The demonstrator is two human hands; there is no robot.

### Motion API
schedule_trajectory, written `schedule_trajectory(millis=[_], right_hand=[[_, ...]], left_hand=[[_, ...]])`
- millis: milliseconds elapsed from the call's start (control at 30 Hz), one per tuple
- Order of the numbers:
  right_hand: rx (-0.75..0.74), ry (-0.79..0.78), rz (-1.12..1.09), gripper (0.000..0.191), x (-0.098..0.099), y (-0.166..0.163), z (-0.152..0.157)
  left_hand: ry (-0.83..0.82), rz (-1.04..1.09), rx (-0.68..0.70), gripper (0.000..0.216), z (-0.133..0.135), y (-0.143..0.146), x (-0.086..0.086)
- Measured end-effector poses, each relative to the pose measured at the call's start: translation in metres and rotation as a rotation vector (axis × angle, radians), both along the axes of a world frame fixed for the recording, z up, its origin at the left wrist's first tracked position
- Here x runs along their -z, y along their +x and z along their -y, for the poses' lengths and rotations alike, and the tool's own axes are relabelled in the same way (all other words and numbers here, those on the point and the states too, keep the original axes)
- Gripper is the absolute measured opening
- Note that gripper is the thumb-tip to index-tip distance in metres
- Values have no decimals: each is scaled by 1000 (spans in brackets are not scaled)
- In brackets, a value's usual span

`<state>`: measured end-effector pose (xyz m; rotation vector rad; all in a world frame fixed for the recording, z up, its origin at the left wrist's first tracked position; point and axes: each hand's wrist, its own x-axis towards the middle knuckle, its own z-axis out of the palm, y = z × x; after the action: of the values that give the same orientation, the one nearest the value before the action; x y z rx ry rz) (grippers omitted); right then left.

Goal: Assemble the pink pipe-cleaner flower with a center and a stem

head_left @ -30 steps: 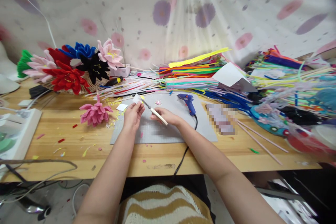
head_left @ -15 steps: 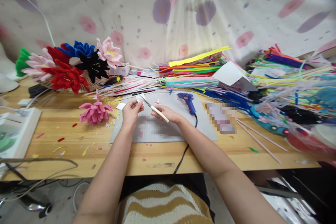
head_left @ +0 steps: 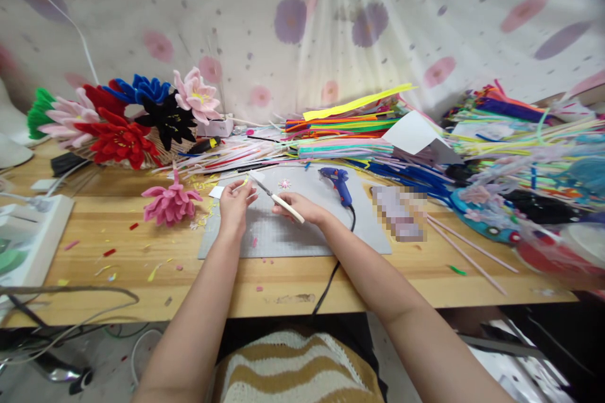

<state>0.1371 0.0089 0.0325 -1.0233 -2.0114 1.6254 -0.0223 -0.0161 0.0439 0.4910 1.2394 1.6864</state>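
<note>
My left hand point(head_left: 235, 204) is closed in a pinch on a small pale piece point(head_left: 242, 184) with a yellow tip, held over the grey cutting mat point(head_left: 302, 236). My right hand point(head_left: 301, 208) grips a pair of small scissors with cream handles point(head_left: 278, 199), the blades pointing up-left toward the pinched piece. A tiny pink flower point(head_left: 284, 184) lies on the mat just beyond the blades. A white scrap point(head_left: 217, 192) rests at the mat's left corner.
A blue glue gun point(head_left: 338, 183) lies on the mat with its black cord point(head_left: 333, 274) running off the table edge. A pink flower point(head_left: 171, 203) lies left of the mat. More flowers point(head_left: 123, 116) sit back left, pipe-cleaner piles point(head_left: 472, 145) back right, a white power strip point(head_left: 33, 236) far left.
The white piece in my left hand has turned edge-on and looks smaller, with a yellow tip now showing. Both hands have shifted slightly away from me on the mat.
</note>
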Motion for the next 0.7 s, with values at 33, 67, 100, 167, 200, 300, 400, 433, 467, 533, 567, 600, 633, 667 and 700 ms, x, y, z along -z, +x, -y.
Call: schedule_trajectory(millis=[33,67,100,167,200,300,400,433,467,533,567,600,633,667,700], right_hand=[[-4,4,-1,47,1,0,0],[-7,7,-2,47,3,0,0],[-8,11,-4,47,4,-1,0],[-5,20,-15,45,8,-2,-1],[-1,25,-24,44,9,-3,-1],[15,43,-51,41,13,-6,-3],[42,58,-68,39,15,-9,-4],[48,56,-72,39,15,-9,-5],[52,50,-75,39,15,-10,-4],[59,34,-75,39,16,-9,-4],[63,25,-73,40,16,-8,-4],[67,13,-72,40,16,-8,-3],[70,2,-70,41,16,-7,-3],[72,-10,-68,42,16,-6,-3],[74,-19,-65,43,15,-5,-3]], left_hand=[[-15,24,10,23,1,1,-1],[-30,43,15,24,1,2,-1],[-44,56,13,24,2,3,-2],[-65,59,3,25,2,4,-2],[-72,49,2,25,2,5,-3],[-88,1,31,27,1,5,-3],[-84,-37,47,29,1,6,-4],[-79,-44,47,30,0,6,-4],[-74,-50,45,31,0,6,-4],[-65,-56,46,33,1,6,-4],[-62,-56,46,34,1,6,-4],[-60,-57,47,36,1,5,-4],[-58,-58,49,37,1,5,-4],[-56,-60,50,38,1,5,-5],[-54,-65,52,39,1,5,-5]])
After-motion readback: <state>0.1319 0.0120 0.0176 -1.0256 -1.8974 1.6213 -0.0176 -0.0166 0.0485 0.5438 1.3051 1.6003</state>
